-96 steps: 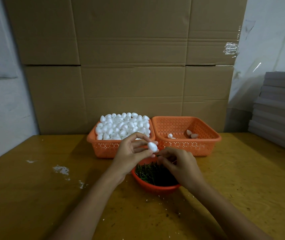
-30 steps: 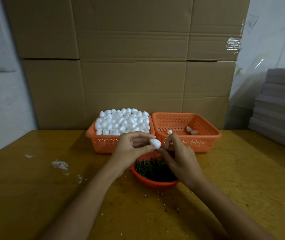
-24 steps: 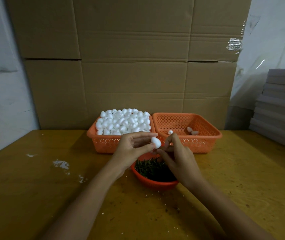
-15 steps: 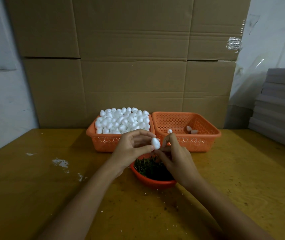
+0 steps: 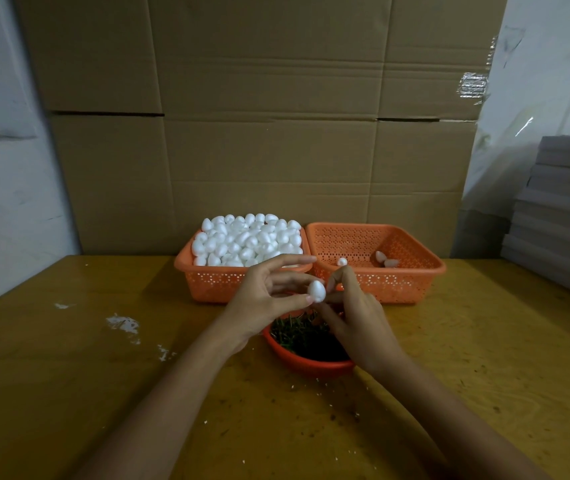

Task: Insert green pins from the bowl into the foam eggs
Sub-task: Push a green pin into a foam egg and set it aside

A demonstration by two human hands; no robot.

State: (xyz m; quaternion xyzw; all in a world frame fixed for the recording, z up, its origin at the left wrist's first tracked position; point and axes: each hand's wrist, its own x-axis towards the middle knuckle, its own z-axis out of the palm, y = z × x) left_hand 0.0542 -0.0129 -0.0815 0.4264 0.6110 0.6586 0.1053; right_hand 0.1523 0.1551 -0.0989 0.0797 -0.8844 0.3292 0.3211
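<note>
Head view looks down at a yellow wooden table (image 5: pixel 68 375) with 2 bare arms reaching in.

The left hand (image 5: pixel 266 299) holds 1 white foam egg (image 5: pixel 316 291) up in the air. It pinches the egg between the thumb below and a finger behind. The other fingers are spread out, and the top one points straight toward the baskets.

The right hand (image 5: pixel 356 320) is right beside the egg, touching its right side. Its fingers are curled and bunched close together at the tips. I cannot tell if a pin is between them (a pin would be too thin to see here).

Both hands hang just above a round red bowl (image 5: pixel 307 367) that sits on the table. The bowl is full of green pins (image 5: pixel 297 336).

Behind the hands stand 2 orange baskets, side by side and touching. The left basket (image 5: pixel 214 285) holds a big heap of foam eggs (image 5: pixel 248 239), piled above its rim. The right basket (image 5: pixel 397 285) has only 3 eggs (image 5: pixel 385 259) in it.

Some white crumbs (image 5: pixel 122 322) lie on the table to the left. A tall cardboard wall (image 5: pixel 259 133) stands behind the baskets. A stack of grey sheets (image 5: pixel 567 209) is at the far right.
</note>
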